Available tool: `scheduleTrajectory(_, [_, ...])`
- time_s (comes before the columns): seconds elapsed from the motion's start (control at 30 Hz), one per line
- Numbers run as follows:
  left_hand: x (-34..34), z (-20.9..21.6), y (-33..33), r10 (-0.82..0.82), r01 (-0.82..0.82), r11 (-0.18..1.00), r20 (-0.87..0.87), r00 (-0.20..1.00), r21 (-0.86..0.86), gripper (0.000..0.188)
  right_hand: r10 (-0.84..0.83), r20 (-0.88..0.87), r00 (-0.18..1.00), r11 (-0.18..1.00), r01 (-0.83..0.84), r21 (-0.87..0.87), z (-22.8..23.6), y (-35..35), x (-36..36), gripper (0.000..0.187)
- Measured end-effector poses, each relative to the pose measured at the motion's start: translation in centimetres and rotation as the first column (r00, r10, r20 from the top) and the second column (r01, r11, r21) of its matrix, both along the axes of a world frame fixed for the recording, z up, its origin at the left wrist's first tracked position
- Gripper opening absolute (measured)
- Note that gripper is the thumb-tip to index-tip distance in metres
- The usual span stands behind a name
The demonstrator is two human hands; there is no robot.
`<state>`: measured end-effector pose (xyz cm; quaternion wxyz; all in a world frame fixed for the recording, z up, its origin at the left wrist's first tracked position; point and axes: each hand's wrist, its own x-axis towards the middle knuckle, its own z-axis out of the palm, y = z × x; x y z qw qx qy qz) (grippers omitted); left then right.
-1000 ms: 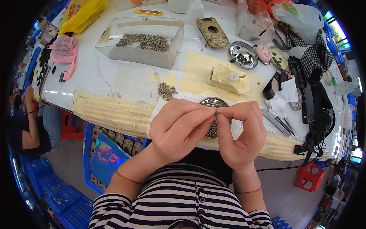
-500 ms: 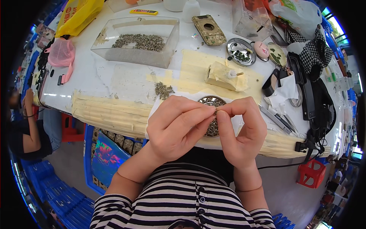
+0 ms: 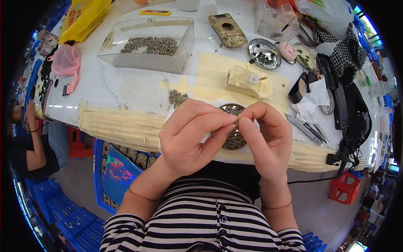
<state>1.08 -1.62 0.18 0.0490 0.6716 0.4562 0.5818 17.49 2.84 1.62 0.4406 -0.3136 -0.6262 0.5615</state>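
Note:
My left hand (image 3: 191, 138) and my right hand (image 3: 269, 140) meet at the fingertips, both pinching one tiny tan piece (image 3: 236, 122), mostly hidden by the fingers. Directly beneath is a round metal dish (image 3: 230, 104), partly covered by my hands and filled with small brownish-grey parts (image 3: 233, 142). White paper lies under the dish. Just beyond my left hand is a loose heap of similar parts (image 3: 177, 98). A tape-covered block (image 3: 243, 84) with a short peg stands past the dish.
A clear bin (image 3: 168, 64) of small parts stands at the back left. Behind the block lie a camouflage toy tank hull (image 3: 227, 30) and a metal plate (image 3: 275, 63) of dark green bits. Tweezers (image 3: 308, 131) rest at right. A blue crate (image 3: 98, 176) sits below the table edge; another person's arm (image 3: 37, 143) shows far left.
My fingertips have shifted slightly around the tiny piece, and the right hand has turned a little. The whole view has moved slightly; both hands keep their pinch over the dish.

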Motion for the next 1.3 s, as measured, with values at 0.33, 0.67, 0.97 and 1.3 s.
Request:
scheduleTrajectory(0.33, [-0.4, -0.4, 0.3, -0.125, 0.131, 0.990, 0.106, 0.986, -0.052, 0.022, 0.086, -0.067, 0.994, 0.971, -0.098, -0.217, 0.3, 0.3, 0.2, 0.008])
scheduleTrajectory(0.67, [-0.1, 0.0, 0.3, -0.101, 0.110, 0.991, 0.116, 0.988, -0.073, 0.026, 0.071, -0.095, 0.993, 0.973, -0.089, -0.212, 0.3, 0.1, 0.2, 0.007])
scheduleTrajectory(0.97, [0.3, 0.5, 0.5, -0.006, 0.005, 1.000, -0.040, 0.999, -0.031, 0.026, -0.177, 0.132, 0.975, 0.924, 0.118, 0.363, -0.3, 0.6, 0.2, 0.010])
scheduleTrajectory(1.3, [0.3, 0.4, 0.6, -0.043, 0.041, 0.998, -0.054, 0.998, -0.039, 0.022, -0.122, 0.096, 0.988, 0.955, 0.091, 0.282, -0.4, 0.8, 0.5, 0.008])
